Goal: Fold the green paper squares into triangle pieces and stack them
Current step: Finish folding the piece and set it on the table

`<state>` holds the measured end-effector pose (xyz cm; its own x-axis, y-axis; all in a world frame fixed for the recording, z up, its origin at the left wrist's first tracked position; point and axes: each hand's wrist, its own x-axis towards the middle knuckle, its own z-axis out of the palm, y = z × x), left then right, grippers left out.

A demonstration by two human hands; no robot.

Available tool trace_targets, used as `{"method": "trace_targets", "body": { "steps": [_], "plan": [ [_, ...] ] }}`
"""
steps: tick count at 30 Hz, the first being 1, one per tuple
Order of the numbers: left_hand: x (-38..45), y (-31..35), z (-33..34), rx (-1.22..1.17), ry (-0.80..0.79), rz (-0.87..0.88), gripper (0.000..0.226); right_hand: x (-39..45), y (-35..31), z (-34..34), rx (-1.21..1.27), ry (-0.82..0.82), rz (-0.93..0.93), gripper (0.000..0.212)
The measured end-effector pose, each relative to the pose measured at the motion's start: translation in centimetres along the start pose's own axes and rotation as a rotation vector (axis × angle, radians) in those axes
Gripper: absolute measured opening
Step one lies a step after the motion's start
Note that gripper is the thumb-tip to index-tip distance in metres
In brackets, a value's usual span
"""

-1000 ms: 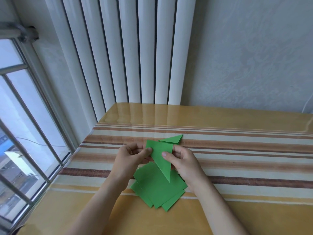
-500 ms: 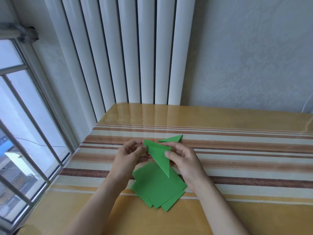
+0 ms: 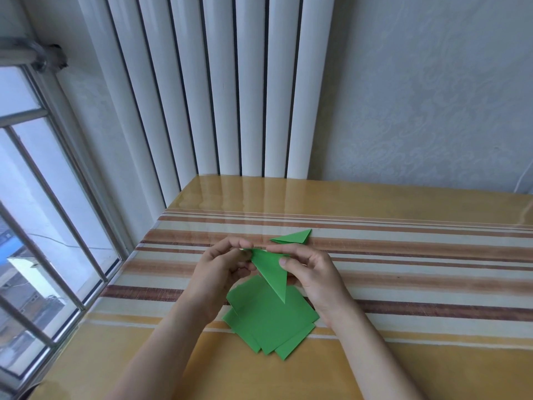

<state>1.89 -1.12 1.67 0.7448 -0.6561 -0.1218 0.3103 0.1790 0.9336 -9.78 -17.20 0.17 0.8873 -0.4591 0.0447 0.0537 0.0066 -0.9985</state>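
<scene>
Both hands hold a folded green triangle (image 3: 272, 269) above the counter (image 3: 418, 272): the left hand (image 3: 223, 267) pinches its upper left corner, the right hand (image 3: 313, 272) pinches its right edge. The loose green squares (image 3: 268, 321) lie just below the hands; a finished triangle piece (image 3: 294, 237) lies just beyond the right hand.

Two bare forearms reach in from below — no sleeves, rings or watch showing — left grip (image 3: 222, 267) and right grip (image 3: 313, 272) likewise unadorned.
</scene>
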Motion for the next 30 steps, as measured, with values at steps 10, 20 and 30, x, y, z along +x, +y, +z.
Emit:
{"method": "trace_targets", "body": {
  "steps": [10, 20, 30],
  "plan": [
    [0.4, -0.5, 0.3, 0.021, 0.047, -0.073, 0.033, 0.2, 0.2, 0.0, -0.115, 0.084, -0.111, 0.034],
    [0.3, -0.8, -0.3, 0.104, 0.062, -0.019, 0.031, 0.4, 0.6, 0.0, -0.015, 0.038, -0.050, 0.025],
    [0.2, -1.0, 0.0, 0.238, 0.022, 0.054, 0.034, 0.4, 1.3, 0.1, -0.243, -0.019, -0.034, 0.015]
  ]
}}
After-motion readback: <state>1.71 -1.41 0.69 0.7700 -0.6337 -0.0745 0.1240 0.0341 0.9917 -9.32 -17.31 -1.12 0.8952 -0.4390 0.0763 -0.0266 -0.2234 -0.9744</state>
